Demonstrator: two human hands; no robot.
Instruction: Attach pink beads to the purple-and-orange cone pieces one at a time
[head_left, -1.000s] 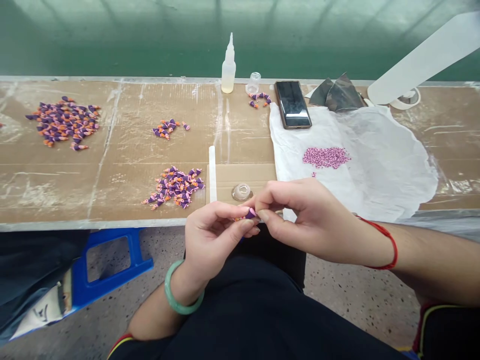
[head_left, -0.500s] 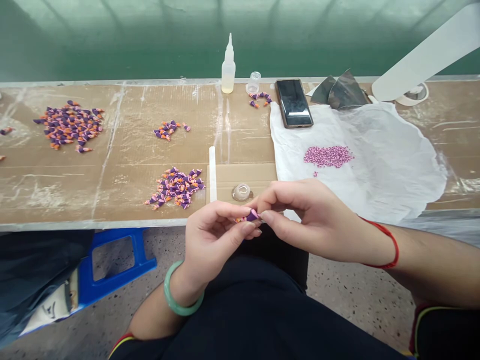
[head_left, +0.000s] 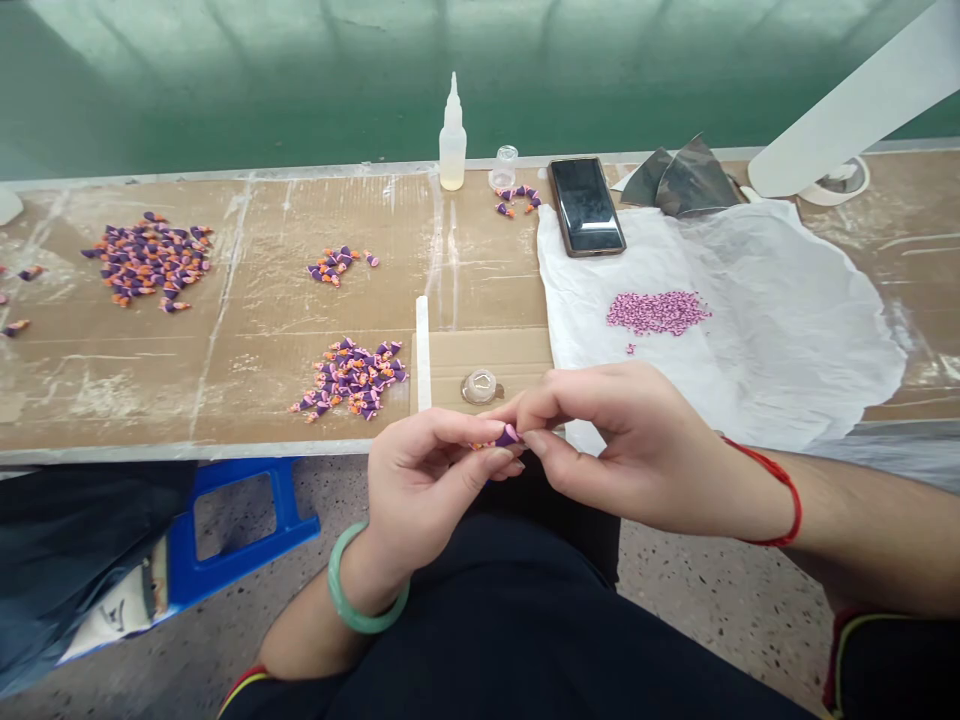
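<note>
My left hand (head_left: pixel 429 480), with a green bangle on the wrist, pinches a small purple and orange piece (head_left: pixel 505 436) at the table's front edge. My right hand (head_left: pixel 622 440), a red string on its wrist, meets it fingertip to fingertip on the same piece. Just beyond my fingers sits a small clear cap (head_left: pixel 481 385). A pile of the same purple and orange pieces (head_left: pixel 351 376) lies to the left of it.
More piles of such pieces lie at the far left (head_left: pixel 150 258), in the middle (head_left: pixel 334 262) and by a clear jar (head_left: pixel 506 165). A glue bottle (head_left: pixel 452 140), a phone (head_left: pixel 586 205), and pink beads (head_left: pixel 658 311) on white paper (head_left: pixel 772 330) are on the table. A blue stool (head_left: pixel 232 525) stands below left.
Both hands stay together on the small piece with only slight finger shifts. The view has drifted a little, so the table's things sit slightly further right.
</note>
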